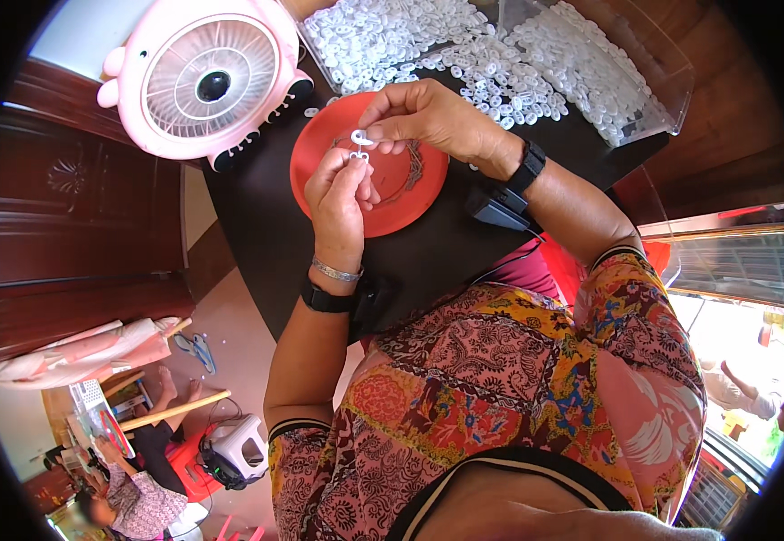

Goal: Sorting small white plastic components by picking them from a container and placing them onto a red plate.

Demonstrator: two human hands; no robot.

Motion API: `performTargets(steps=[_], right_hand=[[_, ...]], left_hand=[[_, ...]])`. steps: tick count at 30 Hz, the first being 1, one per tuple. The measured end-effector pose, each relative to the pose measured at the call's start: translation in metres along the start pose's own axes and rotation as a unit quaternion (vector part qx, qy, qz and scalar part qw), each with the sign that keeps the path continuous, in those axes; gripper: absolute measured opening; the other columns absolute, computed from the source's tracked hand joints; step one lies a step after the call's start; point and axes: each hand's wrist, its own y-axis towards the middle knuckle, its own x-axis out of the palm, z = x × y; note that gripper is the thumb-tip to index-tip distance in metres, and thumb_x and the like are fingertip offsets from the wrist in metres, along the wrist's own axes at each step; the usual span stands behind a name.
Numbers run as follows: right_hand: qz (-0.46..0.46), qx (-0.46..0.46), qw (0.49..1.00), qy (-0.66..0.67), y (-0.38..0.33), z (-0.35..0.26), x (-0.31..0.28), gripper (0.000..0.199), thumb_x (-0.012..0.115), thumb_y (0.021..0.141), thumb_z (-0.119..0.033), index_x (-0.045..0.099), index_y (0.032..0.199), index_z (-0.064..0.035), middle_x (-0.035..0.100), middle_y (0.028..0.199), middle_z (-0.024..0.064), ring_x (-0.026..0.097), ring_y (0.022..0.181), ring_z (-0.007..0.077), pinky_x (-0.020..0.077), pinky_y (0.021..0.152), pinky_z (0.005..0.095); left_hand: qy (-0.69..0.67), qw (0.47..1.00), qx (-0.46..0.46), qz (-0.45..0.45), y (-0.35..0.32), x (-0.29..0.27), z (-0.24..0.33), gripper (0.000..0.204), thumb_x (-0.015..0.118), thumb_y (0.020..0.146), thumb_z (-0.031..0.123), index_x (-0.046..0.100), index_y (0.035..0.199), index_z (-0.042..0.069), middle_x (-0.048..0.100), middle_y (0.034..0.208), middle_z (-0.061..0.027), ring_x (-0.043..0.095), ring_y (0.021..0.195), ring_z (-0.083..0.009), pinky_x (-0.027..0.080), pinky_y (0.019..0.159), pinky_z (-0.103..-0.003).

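Over a round red plate (pixel 321 135) my two hands meet, each with a small white plastic piece. My left hand (pixel 339 187) is closed, pinching a white looped piece (pixel 359 156) between thumb and fingertips. Just above it, my right hand (pixel 428 119) is closed on a white ring-shaped piece (pixel 358 137) by its edge. The two pieces are very close; I cannot tell whether they are joined. In the plate lies a loose bundle of thin, dark, wire-like pins (pixel 414 171), partly hidden by my right hand.
White plastic pieces (pixel 392 41) lie heaped at the back of the dark table (pixel 256 243), beside a clear bin (pixel 626 99) holding more. A pink animal-shaped fan (pixel 130 104) stands at the left. A black device (pixel 497 209) sits right of the plate. A person (pixel 144 496) sits at lower left.
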Motion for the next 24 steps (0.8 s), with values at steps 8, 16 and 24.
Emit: performTargets(steps=[8,16,24], right_hand=[[0.000,-0.024,0.999,-0.040,-0.004,0.000,0.002,0.014,0.067,0.086,-0.011,0.066,0.096,-0.0022,0.065,0.084,-0.0009,0.058,0.072,0.0037,0.0463,0.067,0.0184],[0.000,-0.085,0.990,-0.115,-0.005,0.003,0.004,0.014,0.065,0.086,-0.008,0.065,0.096,0.0008,0.066,0.086,0.0011,0.059,0.079,0.0063,0.0478,0.074,0.0219],[-0.009,-0.082,0.982,-0.169,-0.011,-0.001,0.010,0.015,0.067,0.084,-0.008,0.064,0.096,0.0003,0.066,0.086,0.0015,0.060,0.083,0.0072,0.0490,0.078,0.0237]], left_hand=[[0.027,1.000,-0.012,0.000,0.001,0.000,-0.001,0.018,0.049,0.089,0.014,0.055,0.076,0.002,0.045,0.058,-0.0002,0.046,0.050,-0.0100,0.034,0.046,-0.021],[0.011,1.000,-0.013,-0.010,0.001,0.002,-0.002,0.019,0.049,0.089,0.013,0.054,0.076,0.001,0.044,0.058,0.0000,0.044,0.050,-0.0095,0.034,0.047,-0.022],[0.024,0.999,-0.021,-0.002,-0.002,-0.001,-0.003,0.018,0.050,0.090,0.013,0.055,0.076,0.002,0.045,0.059,0.0007,0.045,0.050,-0.0083,0.034,0.046,-0.020]])
